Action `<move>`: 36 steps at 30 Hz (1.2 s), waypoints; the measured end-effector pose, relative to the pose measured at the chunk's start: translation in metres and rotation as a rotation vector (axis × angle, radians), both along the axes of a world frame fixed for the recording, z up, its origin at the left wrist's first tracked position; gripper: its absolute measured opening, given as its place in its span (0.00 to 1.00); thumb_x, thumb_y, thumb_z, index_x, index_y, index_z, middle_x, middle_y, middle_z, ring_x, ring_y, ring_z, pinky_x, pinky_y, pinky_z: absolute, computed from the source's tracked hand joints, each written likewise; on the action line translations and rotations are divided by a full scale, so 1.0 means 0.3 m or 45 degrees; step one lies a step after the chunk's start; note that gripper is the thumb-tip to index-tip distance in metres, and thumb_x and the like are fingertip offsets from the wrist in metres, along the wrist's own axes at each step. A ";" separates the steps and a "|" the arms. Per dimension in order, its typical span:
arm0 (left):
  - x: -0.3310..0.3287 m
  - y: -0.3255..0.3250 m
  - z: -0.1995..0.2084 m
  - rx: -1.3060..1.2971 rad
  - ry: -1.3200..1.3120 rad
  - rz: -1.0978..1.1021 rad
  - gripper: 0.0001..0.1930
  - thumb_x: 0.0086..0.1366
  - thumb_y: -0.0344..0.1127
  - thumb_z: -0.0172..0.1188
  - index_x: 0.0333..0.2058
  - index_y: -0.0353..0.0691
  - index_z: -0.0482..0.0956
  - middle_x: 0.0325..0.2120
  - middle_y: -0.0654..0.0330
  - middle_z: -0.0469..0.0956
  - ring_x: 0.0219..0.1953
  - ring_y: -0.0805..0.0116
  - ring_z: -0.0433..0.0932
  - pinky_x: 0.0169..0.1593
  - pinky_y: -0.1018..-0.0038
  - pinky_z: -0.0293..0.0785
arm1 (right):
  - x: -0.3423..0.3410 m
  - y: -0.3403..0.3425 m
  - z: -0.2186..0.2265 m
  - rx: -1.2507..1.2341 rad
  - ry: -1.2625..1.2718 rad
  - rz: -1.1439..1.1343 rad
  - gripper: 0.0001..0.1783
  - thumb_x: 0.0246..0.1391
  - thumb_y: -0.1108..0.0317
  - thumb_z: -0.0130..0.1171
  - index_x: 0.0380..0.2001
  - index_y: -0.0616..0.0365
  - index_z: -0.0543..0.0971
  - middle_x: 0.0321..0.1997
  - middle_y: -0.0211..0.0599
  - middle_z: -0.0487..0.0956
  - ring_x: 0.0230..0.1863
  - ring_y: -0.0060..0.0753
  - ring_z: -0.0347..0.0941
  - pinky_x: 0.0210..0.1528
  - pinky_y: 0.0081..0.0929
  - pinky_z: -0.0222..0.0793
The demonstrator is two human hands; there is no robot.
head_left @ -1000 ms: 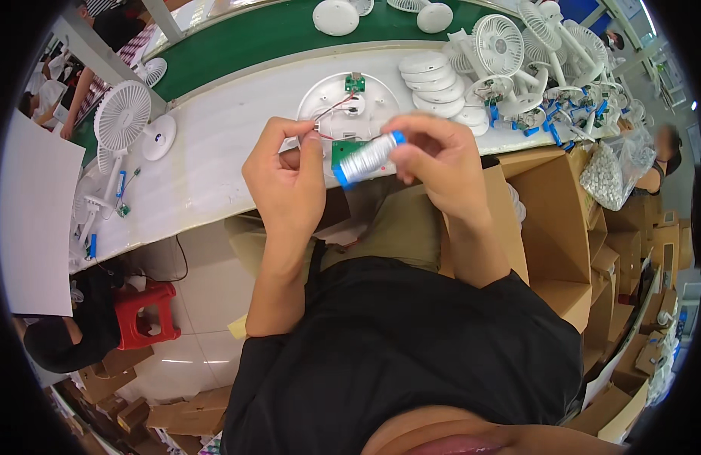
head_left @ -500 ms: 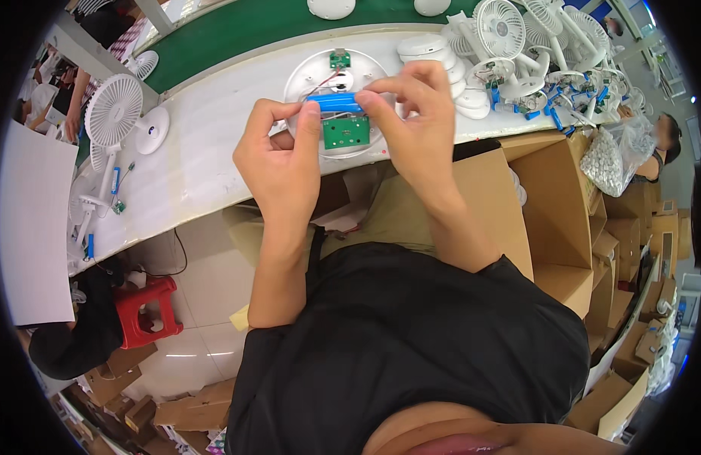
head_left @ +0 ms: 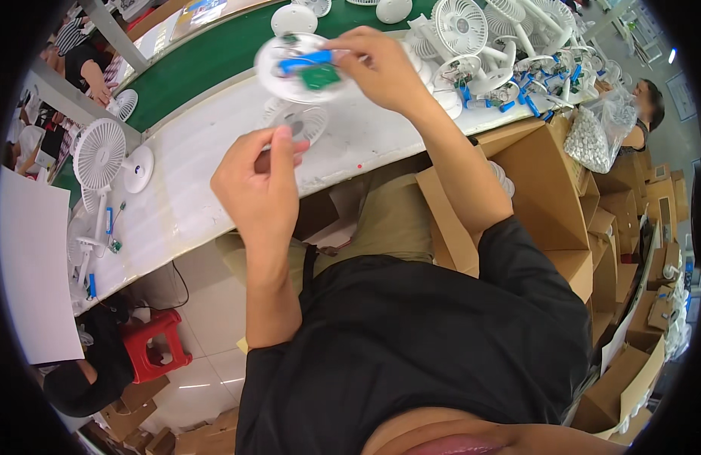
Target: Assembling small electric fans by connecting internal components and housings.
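My right hand [head_left: 373,68] grips the right edge of a round white fan base [head_left: 271,76], held over the far side of the white bench and blurred by motion. A blue cylindrical battery [head_left: 308,61] and a green circuit board [head_left: 318,76] sit in its upturned underside. A white fan grille [head_left: 312,125] shows just below the base; I cannot tell whether the two are joined. Nearer to me, my left hand [head_left: 263,171] hovers above the bench, thumb and curled fingers drawn together, with nothing visible in them.
White fans [head_left: 460,26] with loose batteries and boards crowd the bench's right end. Another fan [head_left: 100,155] stands at left. A green belt [head_left: 206,61] runs behind the white bench [head_left: 183,182]. Cardboard boxes [head_left: 540,189], a bag of small white parts [head_left: 593,140] and a red stool [head_left: 157,349] are nearby.
My left hand has come off the battery and drawn back left. My right hand has shifted from the battery to the base's edge, and the base has moved away and left.
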State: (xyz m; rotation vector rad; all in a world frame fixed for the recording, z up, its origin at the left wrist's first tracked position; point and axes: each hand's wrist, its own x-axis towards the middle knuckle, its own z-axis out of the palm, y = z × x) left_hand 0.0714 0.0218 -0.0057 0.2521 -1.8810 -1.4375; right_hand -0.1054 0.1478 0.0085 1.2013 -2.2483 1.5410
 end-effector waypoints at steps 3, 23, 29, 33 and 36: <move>-0.012 -0.030 0.004 0.074 0.047 0.156 0.07 0.66 0.33 0.56 0.36 0.33 0.74 0.29 0.57 0.76 0.23 0.72 0.72 0.28 0.80 0.69 | 0.029 -0.054 -0.028 -0.038 -0.186 0.026 0.13 0.58 0.71 0.56 0.44 0.62 0.82 0.34 0.34 0.79 0.31 0.22 0.70 0.32 0.15 0.63; 0.011 -0.165 0.005 0.281 0.012 -0.158 0.17 0.64 0.27 0.55 0.52 0.34 0.70 0.41 0.51 0.75 0.34 0.73 0.74 0.36 0.82 0.71 | 0.228 -0.067 -0.036 -0.189 -0.384 0.353 0.18 0.60 0.73 0.53 0.52 0.60 0.79 0.37 0.33 0.80 0.29 0.20 0.68 0.33 0.15 0.67; 0.037 -0.205 0.015 0.250 -0.072 -0.169 0.14 0.62 0.22 0.57 0.47 0.32 0.74 0.37 0.54 0.77 0.33 0.75 0.73 0.35 0.85 0.71 | 0.011 -0.003 -0.008 0.055 -0.142 -0.090 0.18 0.61 0.65 0.53 0.51 0.58 0.79 0.38 0.40 0.81 0.33 0.30 0.74 0.34 0.24 0.70; 0.071 -0.205 0.019 0.238 -0.112 -0.176 0.13 0.63 0.22 0.55 0.47 0.32 0.75 0.37 0.53 0.77 0.33 0.75 0.74 0.37 0.84 0.73 | -0.252 0.006 -0.071 0.917 0.144 -0.750 0.17 0.59 0.62 0.54 0.48 0.55 0.80 0.40 0.45 0.80 0.38 0.39 0.76 0.38 0.31 0.71; 0.078 -0.198 0.017 0.232 -0.098 -0.163 0.13 0.64 0.23 0.54 0.48 0.32 0.75 0.39 0.52 0.78 0.34 0.74 0.75 0.38 0.83 0.76 | -0.372 -0.005 -0.189 1.374 0.204 -1.005 0.16 0.57 0.61 0.55 0.47 0.53 0.81 0.42 0.47 0.80 0.40 0.45 0.76 0.40 0.34 0.71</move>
